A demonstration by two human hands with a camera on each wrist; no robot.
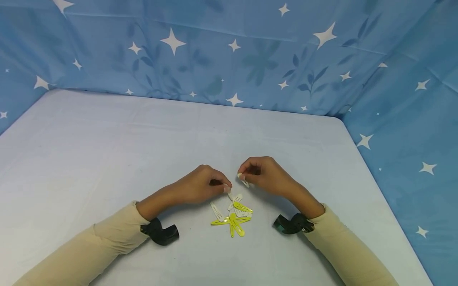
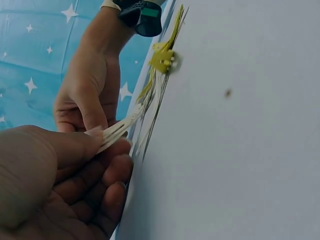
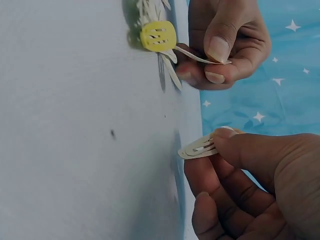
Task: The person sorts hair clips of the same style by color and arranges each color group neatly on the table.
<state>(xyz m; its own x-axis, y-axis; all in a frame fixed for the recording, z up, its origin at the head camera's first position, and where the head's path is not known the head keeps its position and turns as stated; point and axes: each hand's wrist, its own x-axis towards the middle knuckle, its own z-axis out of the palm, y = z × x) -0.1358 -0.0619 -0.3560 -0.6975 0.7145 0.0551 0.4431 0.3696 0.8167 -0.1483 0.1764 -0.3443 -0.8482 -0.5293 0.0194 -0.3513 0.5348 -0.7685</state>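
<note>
Between thumb and fingers, my left hand [image 1: 200, 186] pinches a white snap hair clip [image 2: 120, 131] by one end. Its other end reaches over the heap of clips in the head view. My right hand [image 1: 268, 176] pinches another white snap hair clip [image 3: 199, 149], held up just right of the heap, its slotted narrow end sticking out past the thumb. Below both hands lie several yellow hair clips [image 1: 237, 228] and white hair clips [image 1: 216, 211], loosely overlapping on the table. Fingers cover part of each held clip.
A white cloth [image 1: 107, 151] covers the table. Blue curtains [image 1: 214, 51] with white stars hang along the back and right side. Black wrist cameras [image 1: 162, 233] sit on both wrists, close to the tabletop.
</note>
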